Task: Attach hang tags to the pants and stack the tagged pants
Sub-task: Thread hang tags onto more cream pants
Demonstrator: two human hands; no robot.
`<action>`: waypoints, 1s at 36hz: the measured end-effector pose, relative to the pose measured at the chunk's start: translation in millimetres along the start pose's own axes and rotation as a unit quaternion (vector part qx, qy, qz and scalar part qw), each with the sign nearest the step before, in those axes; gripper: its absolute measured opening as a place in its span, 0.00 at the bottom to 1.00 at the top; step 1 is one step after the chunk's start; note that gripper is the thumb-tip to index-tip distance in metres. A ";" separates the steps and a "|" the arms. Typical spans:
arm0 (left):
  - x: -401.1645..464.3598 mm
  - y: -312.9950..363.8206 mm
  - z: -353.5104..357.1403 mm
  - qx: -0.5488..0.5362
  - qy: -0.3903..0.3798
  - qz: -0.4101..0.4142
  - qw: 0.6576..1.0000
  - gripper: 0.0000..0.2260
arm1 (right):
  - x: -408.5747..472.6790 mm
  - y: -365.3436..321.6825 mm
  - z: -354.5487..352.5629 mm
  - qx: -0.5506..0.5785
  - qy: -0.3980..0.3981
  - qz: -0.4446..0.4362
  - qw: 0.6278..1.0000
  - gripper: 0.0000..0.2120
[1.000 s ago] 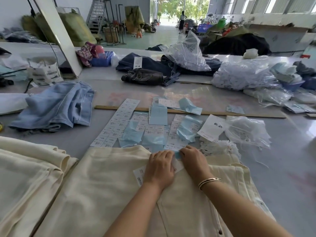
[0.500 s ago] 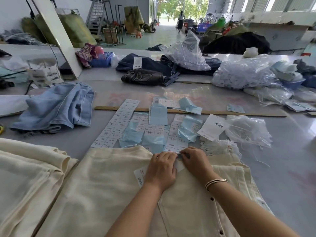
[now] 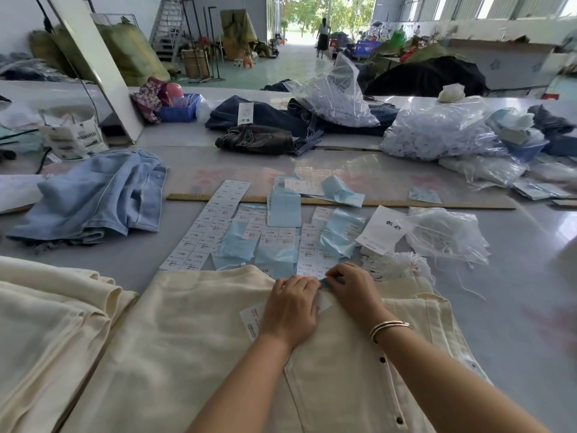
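1. Hang tag (image 3: pixel 254 318) lies on cream pants (image 3: pixel 193 339) at 6 o'clock, under the left hand (image 3: pixel 292 309), fingers curled.
2. Right hand (image 3: pixel 351 287) fingers pinch a blue slip (image 3: pixel 324 282); a slipping pinch could misplace it.

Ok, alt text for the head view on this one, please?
Both hands, left hand and right hand, work a white hang tag at the top edge of cream pants on a grey table. Label sheets lie beyond; more cream pants are stacked left.
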State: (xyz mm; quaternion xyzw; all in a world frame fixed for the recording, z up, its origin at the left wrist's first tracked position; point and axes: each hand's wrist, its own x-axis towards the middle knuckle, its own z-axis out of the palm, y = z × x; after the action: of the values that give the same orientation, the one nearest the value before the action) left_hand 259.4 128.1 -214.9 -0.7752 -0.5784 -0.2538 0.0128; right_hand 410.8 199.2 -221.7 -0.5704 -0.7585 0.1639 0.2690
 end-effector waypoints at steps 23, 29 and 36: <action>0.0 1.2 -1.0 0.003 0.027 -0.001 1.000 0.15 | 0.6 -0.8 -7.5 0.051 -0.031 0.043 0.997 0.06; 0.7 0.2 1.1 -0.012 -0.002 -0.023 1.000 0.15 | 4.5 -1.4 -7.6 0.133 0.002 0.117 0.984 0.07; 2.9 -1.3 3.7 -0.032 -0.012 -0.056 0.998 0.19 | 7.6 6.5 -21.6 0.483 0.156 0.225 0.832 0.05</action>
State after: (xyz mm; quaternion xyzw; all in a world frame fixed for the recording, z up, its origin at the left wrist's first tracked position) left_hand 260.2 132.2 -217.3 -0.7448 -0.6122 -0.2632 -0.0333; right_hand 427.2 207.1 -206.3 -0.5409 -0.3817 0.4743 0.5803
